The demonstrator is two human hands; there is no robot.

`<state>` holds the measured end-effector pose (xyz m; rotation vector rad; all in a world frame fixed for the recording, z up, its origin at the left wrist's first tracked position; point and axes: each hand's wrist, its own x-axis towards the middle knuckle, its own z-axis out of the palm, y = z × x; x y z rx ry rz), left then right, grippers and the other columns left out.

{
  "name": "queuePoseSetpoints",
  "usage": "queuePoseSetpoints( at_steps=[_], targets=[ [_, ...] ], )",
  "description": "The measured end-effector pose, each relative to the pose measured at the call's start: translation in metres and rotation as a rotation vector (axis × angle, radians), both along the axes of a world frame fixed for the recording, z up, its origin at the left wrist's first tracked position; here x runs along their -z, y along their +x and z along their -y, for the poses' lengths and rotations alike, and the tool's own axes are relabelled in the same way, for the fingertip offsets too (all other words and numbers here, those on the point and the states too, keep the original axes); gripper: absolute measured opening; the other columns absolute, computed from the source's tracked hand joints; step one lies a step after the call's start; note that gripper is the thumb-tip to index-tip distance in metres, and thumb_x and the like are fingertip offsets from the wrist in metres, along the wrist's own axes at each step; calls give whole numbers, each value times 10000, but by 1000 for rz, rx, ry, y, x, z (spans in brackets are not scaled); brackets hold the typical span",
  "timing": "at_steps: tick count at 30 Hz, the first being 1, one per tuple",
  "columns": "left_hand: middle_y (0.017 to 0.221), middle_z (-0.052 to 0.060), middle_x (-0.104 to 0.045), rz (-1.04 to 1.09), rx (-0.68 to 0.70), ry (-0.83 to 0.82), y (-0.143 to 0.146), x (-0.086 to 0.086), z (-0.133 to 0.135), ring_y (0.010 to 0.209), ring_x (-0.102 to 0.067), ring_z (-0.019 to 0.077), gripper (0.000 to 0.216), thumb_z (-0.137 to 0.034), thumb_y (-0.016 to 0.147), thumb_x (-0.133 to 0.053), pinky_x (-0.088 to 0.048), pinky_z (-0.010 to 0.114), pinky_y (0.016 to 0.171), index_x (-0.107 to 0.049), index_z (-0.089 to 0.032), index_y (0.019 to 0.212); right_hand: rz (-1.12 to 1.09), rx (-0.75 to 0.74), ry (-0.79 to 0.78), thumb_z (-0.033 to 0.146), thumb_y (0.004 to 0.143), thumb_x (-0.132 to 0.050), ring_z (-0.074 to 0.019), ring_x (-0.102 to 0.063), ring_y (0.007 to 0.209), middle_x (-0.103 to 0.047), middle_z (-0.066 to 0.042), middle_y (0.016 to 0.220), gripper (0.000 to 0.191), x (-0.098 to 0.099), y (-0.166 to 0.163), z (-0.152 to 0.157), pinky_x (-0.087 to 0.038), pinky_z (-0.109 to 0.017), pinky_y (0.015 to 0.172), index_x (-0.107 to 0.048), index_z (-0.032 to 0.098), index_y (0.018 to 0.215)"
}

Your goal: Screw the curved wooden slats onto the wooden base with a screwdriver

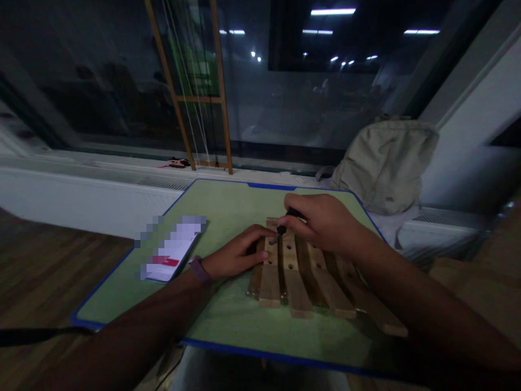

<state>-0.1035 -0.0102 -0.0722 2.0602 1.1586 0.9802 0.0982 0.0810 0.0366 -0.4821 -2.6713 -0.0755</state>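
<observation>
My right hand (pixel 321 220) is closed round a black-handled tool (pixel 281 229) with a short metal tip; whether it is a screwdriver or a gouge I cannot tell. The tool tilts down to the left, its tip at an upper hole of the leftmost wooden slat (pixel 269 288). My left hand (pixel 240 252) grips that slat from the left, thumb and index finger on it near the holes. Several more wooden slats fan out to the right, such as a drilled slat (pixel 299 296), across a darker brown base (pixel 255 282). My right forearm partly covers the rightmost slat (pixel 386 320).
The slats lie on a green folding table (pixel 220 326) with a blue edge. A phone (pixel 173 252), partly blurred out, lies left of my left hand. Behind stand a beige backpack (pixel 386 163) and a wooden frame with strings (pixel 223 119) against the window.
</observation>
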Motion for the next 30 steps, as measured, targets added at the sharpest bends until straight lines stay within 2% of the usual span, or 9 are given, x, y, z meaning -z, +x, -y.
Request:
queuePoseSetpoints(
  at_steps=[2,4,7,10,13,18,20,25,30],
  targets=[
    [1286,93,-501,11,8,-5,0,-1,0,1218,-462,244,396,-406,938,-483,-363,421,1046,-436,-225,1287,-2,-27,-55,355,930,-437,-197,-559,742,-628,-86,865,240,-1,0,-1,-361,-284,612,-565,154,955],
    [1245,93,-519,15,6,-10,0,0,0,1185,-479,243,393,-415,936,-484,-379,419,1026,-443,-218,1273,-55,-173,-137,259,928,-424,-207,-557,912,-601,-129,1033,221,-1,0,-3,-412,-304,736,-528,127,1070],
    [1238,91,-519,6,5,-29,-1,1,-1,1187,-474,243,391,-405,938,-483,-381,414,1023,-433,-220,1278,-163,-366,-257,195,913,-460,-168,-563,907,-606,-92,1018,239,4,-4,-7,-425,-283,788,-500,133,1140],
    [1273,84,-496,10,10,-24,-2,4,-1,1214,-459,243,388,-395,940,-483,-372,411,1034,-422,-238,1289,-236,-231,-224,326,860,-611,-155,-577,790,-637,-38,923,252,9,-7,-9,-414,-269,728,-549,175,1051],
    [1323,85,-469,16,10,-7,-3,5,-2,1241,-443,247,382,-391,937,-490,-364,412,1044,-431,-245,1285,-130,-103,-164,424,839,-626,-176,-578,738,-644,-37,830,272,9,-7,-9,-407,-285,676,-590,174,943],
    [1265,94,-512,20,2,3,-1,1,-1,1208,-474,243,390,-387,929,-505,-373,414,1036,-441,-221,1276,-101,-350,-232,237,901,-492,-217,-553,1035,-588,-140,1165,392,0,-1,-6,-451,-354,837,-471,144,1281],
    [1247,99,-518,14,6,18,0,0,-1,1192,-486,238,386,-387,923,-516,-382,406,1032,-453,-208,1259,-107,-392,-214,210,904,-477,-207,-567,1022,-628,-106,1104,360,-1,-1,-6,-449,-351,853,-510,171,1260],
    [1257,117,-513,-7,-2,53,0,-1,-2,1200,-488,241,388,-395,920,-516,-385,419,1036,-458,-197,1247,-156,-197,-2,333,858,-579,-234,-612,798,-671,-79,822,229,7,-7,-6,-462,-391,762,-652,165,996],
    [1239,119,-518,-13,1,66,0,-1,-2,1173,-498,237,395,-399,920,-514,-400,420,1019,-454,-199,1255,-165,-300,-54,211,909,-465,-262,-544,1164,-591,-161,1260,440,7,-5,-4,-455,-444,919,-473,151,1345]
  ],
)
